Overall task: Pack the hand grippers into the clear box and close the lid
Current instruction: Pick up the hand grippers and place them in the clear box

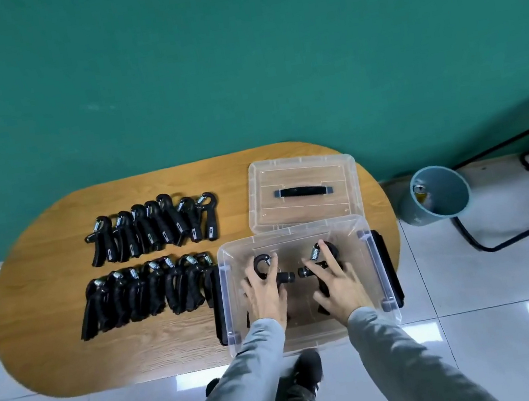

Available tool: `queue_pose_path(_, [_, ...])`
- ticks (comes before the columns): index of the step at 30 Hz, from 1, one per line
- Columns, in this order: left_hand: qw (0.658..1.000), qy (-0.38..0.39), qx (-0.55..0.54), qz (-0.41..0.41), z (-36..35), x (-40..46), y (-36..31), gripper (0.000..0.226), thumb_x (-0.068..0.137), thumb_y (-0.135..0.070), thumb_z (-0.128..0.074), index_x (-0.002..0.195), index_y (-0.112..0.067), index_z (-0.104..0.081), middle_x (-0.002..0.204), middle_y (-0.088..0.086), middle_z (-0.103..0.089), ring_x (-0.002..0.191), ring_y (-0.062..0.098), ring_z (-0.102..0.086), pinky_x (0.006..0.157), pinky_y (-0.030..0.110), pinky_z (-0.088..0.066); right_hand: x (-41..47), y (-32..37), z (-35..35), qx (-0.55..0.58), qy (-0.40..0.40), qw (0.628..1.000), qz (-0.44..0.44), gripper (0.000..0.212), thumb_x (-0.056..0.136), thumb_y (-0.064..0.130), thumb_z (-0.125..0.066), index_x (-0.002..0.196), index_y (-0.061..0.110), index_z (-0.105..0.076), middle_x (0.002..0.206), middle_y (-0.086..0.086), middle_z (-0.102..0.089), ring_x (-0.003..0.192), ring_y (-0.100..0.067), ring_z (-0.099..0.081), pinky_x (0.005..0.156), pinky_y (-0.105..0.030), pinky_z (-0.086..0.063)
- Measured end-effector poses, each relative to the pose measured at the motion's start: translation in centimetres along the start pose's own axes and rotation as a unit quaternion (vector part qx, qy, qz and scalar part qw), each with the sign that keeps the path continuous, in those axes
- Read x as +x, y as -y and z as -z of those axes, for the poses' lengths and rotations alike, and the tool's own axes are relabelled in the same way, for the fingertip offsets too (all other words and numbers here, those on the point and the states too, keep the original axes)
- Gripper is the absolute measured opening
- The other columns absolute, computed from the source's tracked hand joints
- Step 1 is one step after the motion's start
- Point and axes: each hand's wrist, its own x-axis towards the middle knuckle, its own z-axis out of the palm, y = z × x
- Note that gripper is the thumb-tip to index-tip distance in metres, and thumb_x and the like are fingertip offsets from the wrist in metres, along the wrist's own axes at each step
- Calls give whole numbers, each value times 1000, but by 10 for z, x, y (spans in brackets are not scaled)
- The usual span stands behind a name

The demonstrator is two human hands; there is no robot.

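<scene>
lower centre of frame, in the clear box [307,335]: left hand [265,292] and right hand [338,284] each hold a hand gripper [272,270], setting them down. two rows [147,257] wait on the bench [52,338] at left; lid [303,190] off, above the box.

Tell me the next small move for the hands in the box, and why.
Probably let go and lift both hands out toward the rows on the table. The left hand and right hand each rest on a hand gripper already down inside the clear box, while many grippers remain unpacked.
</scene>
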Motion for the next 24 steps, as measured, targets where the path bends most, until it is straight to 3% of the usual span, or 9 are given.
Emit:
queue_pose_path(4, [999, 24, 40, 23, -18, 9, 4, 76, 90, -14, -62, 151, -42, -26, 153, 10, -13, 117, 30, -32, 98, 44, -38, 17, -18, -13, -33, 49, 998, 29, 76, 90, 21, -53, 152, 46, -16, 155, 15, 35, 118, -33, -37, 107, -44, -36])
queue_pose_path(9, [996, 65, 54, 41, -42, 23, 9, 79, 93, -15, -59, 153, -41, -15, 150, 11, -10, 120, 30, -31, 95, 44, -45, 38, -40, -40, -8, 80, 996, 35, 83, 88, 12, -53, 150, 50, -12, 151, 18, 41, 130, -42, -38, 112, -55, -31])
queue_pose_path(16, [998, 49, 30, 8, -75, 27, 21, 68, 101, -22, -39, 155, -40, -2, 147, 9, -9, 108, 27, -36, 88, 43, -44, 50, -55, -65, 4, 63, 996, 58, 76, 89, 16, -47, 152, 46, -16, 156, 14, 33, 135, -42, -34, 113, -54, -28])
queue_pose_path(20, [999, 10, 41, -17, -90, 30, 27, 87, 98, -15, -51, 153, -42, 9, 142, 10, -20, 100, 24, -40, 81, 41, -50, 50, -56, -77, -32, -1, 998, 50, 84, 82, 13, -49, 153, 45, -17, 164, 5, 15, 105, -36, -44, 93, -47, -47])
queue_pose_path(24, [995, 3, 74, -60, -96, 34, 33, 94, 91, 0, -55, 156, -34, 5, 140, 18, -30, 97, 26, -42, 71, 35, -55, 52, -55, -81, -52, -24, 997, 48, 90, 72, 7, -58, 152, 37, -28, 165, -3, -8, 94, -35, -47, 81, -41, -49])
